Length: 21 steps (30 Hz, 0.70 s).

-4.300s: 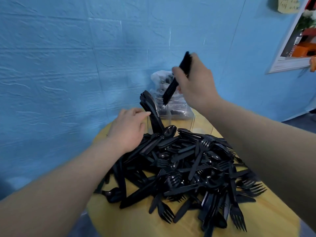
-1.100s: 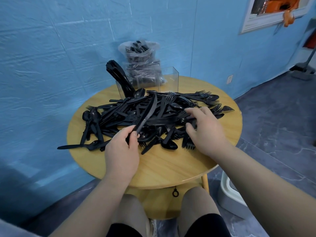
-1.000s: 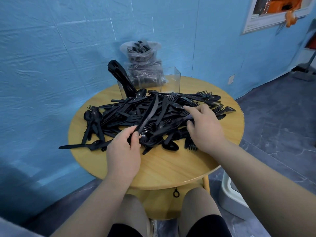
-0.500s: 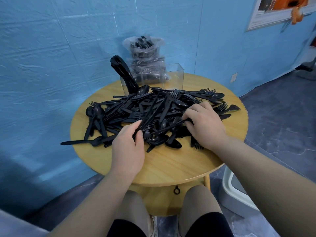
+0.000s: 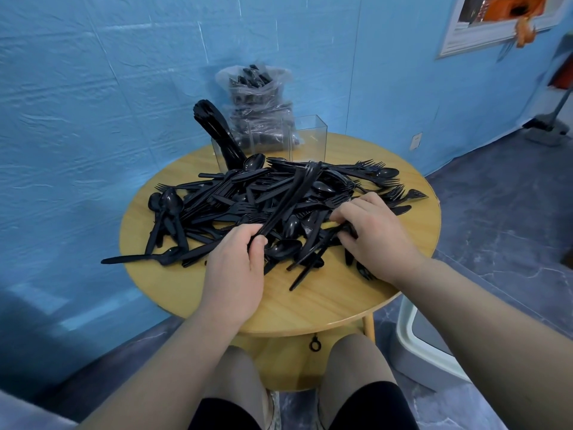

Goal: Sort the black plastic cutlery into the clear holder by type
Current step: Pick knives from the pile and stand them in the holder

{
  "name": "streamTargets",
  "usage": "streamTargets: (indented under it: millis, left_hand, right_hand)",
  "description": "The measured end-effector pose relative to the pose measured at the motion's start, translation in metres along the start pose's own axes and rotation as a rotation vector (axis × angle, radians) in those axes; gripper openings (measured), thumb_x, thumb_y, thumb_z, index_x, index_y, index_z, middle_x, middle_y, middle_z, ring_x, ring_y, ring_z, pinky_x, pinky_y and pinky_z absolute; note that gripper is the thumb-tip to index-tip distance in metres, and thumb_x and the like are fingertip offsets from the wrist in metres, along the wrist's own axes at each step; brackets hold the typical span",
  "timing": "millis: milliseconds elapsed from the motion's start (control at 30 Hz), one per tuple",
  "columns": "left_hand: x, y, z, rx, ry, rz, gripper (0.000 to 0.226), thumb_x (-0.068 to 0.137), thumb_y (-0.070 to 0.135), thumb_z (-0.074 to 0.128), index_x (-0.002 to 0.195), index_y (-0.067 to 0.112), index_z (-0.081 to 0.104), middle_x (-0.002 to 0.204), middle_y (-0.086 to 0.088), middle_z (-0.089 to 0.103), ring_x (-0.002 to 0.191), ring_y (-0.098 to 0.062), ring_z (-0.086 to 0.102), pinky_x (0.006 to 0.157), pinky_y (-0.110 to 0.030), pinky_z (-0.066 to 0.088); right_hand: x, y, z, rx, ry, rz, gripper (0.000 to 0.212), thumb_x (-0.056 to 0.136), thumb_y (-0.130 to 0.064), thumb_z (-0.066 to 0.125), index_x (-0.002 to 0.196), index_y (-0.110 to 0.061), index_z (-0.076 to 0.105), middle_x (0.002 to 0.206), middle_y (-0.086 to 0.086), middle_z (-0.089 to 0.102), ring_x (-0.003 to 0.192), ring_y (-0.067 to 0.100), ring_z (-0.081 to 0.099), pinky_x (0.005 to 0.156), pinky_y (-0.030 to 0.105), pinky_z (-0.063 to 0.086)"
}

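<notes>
While digging deeper than before: both hands point(image 5: 235, 268) (fingers closed) on cutlery point(image 5: 279, 197).

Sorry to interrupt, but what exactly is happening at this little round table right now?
A seated person is sorting a big heap of black plastic cutlery on a round wooden table. The left hand pinches a few long pieces that slant up out of the heap, while the right hand digs into its near edge. At the back, the clear holder has a bunch of pieces in its left compartment; the right one looks empty. A bagged batch sits behind.
</notes>
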State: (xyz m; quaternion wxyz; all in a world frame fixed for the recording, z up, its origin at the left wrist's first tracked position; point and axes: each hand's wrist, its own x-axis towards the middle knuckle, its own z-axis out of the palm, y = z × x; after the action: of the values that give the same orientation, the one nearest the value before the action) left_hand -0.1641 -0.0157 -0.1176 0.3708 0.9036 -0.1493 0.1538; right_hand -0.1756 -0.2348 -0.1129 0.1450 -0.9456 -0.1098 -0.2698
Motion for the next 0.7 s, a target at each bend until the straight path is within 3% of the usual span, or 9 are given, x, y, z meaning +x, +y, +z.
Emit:
streamTargets:
  millis: [133,267,400,567,700]
  left_hand:
    - [0.0,0.0,-0.001,0.033,0.011,0.027,0.026,0.098,0.017,0.045,0.118,0.013,0.062,0.098,0.013,0.06,0.088,-0.001,0.049,0.076,0.003,0.031]
    - [0.0,0.002,-0.002,0.011,0.039,0.011,0.031,0.099,0.014,0.044,0.126,0.014,0.059,0.098,0.012,0.06,0.08,0.004,0.049,0.075,0.006,0.029]
    - [-0.001,0.002,-0.002,-0.005,0.061,0.035,0.033,0.099,0.013,0.044,0.128,0.016,0.058,0.095,0.011,0.06,0.081,0.01,0.05,0.075,0.003,0.033]
    - [-0.002,0.001,-0.002,-0.032,0.09,0.068,0.032,0.096,0.013,0.047,0.123,0.018,0.063,0.091,0.016,0.059,0.084,-0.003,0.056,0.072,-0.005,0.038]
    - [-0.004,0.001,-0.003,-0.099,0.079,0.086,0.036,0.094,0.006,0.046,0.122,0.019,0.064,0.086,0.019,0.059,0.084,-0.002,0.059,0.075,-0.016,0.048]
  right_hand:
    - [0.003,0.001,0.0,0.008,0.028,0.007,0.025,0.072,0.015,0.061,0.084,-0.007,0.066,0.078,0.005,0.065,0.084,0.031,0.053,0.072,0.032,0.046]
    - [0.004,0.001,-0.002,-0.004,0.08,0.001,0.023,0.074,0.013,0.064,0.082,-0.007,0.069,0.077,0.004,0.067,0.082,0.031,0.056,0.071,0.032,0.048]
    - [0.005,-0.001,-0.008,-0.001,0.139,-0.019,0.018,0.079,0.002,0.068,0.084,-0.015,0.071,0.082,-0.002,0.067,0.087,0.027,0.056,0.071,0.041,0.05]
    - [0.01,-0.009,-0.018,0.113,0.154,-0.102,0.019,0.086,0.002,0.062,0.093,-0.012,0.072,0.09,0.003,0.065,0.086,0.026,0.056,0.071,0.036,0.049]
    - [0.014,-0.011,-0.019,0.077,0.154,-0.132,0.02,0.086,0.003,0.063,0.092,-0.012,0.073,0.087,0.004,0.065,0.083,0.027,0.055,0.066,0.036,0.049]
